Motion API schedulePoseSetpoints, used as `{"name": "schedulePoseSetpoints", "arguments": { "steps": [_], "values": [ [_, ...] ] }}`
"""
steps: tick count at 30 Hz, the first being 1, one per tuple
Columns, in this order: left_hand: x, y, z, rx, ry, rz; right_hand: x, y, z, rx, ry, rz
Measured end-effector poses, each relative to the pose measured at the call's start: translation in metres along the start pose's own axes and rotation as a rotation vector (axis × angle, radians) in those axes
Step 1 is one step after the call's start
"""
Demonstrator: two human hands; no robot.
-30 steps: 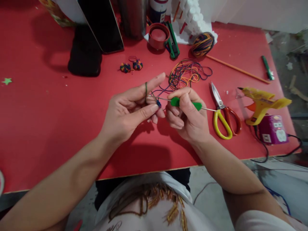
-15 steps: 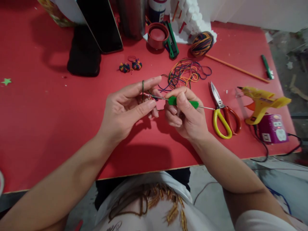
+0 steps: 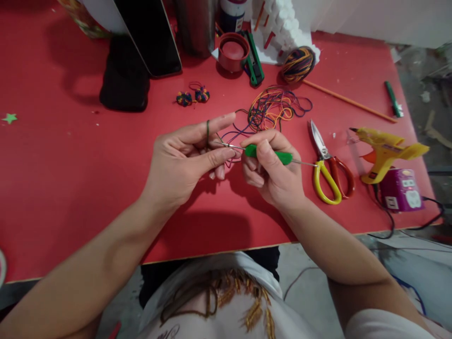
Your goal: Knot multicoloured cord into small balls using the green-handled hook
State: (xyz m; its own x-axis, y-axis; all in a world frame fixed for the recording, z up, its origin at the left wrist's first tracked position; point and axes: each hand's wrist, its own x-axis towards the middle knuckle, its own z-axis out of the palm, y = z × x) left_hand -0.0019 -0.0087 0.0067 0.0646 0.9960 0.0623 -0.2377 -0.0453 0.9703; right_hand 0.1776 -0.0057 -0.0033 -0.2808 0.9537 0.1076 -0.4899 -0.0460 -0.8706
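My right hand is closed on the green handle of a crochet hook, its metal shaft pointing left. My left hand holds yarn, with a dark green strand looped around the outstretched index finger. The hook's tip lies by the left thumb and fingers, where the work is small and mostly hidden. Beyond my hands lies a loose tangle of multicoloured yarn. Two small dark multicoloured yarn pieces rest on the red table.
Scissors with yellow and red handles lie right of my right hand, near a yellow glue gun and a purple box. A yarn ball, orange stick, green cutter, red round container and phone stand farther back.
The hook's tip and the left thumb have shifted slightly against each other. The left fingers below have curled in a little. Both hands keep their holds.
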Motion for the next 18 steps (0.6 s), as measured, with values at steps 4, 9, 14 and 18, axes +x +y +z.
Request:
{"name": "schedulePoseSetpoints", "arguments": {
  "steps": [4,9,14,18],
  "values": [
    [0.0,0.001,0.003,-0.043,0.018,-0.055,-0.003,0.003,0.0,-0.099,0.046,-0.043],
    [0.002,-0.002,0.002,-0.071,0.028,-0.133,-0.004,0.005,0.001,-0.158,0.082,-0.035],
    [0.001,-0.005,-0.001,-0.002,0.002,-0.094,0.002,0.005,0.0,-0.064,0.063,0.015],
    [-0.002,-0.005,-0.003,0.139,-0.028,-0.028,0.006,0.002,0.0,-0.015,0.075,0.07]
  ]
}}
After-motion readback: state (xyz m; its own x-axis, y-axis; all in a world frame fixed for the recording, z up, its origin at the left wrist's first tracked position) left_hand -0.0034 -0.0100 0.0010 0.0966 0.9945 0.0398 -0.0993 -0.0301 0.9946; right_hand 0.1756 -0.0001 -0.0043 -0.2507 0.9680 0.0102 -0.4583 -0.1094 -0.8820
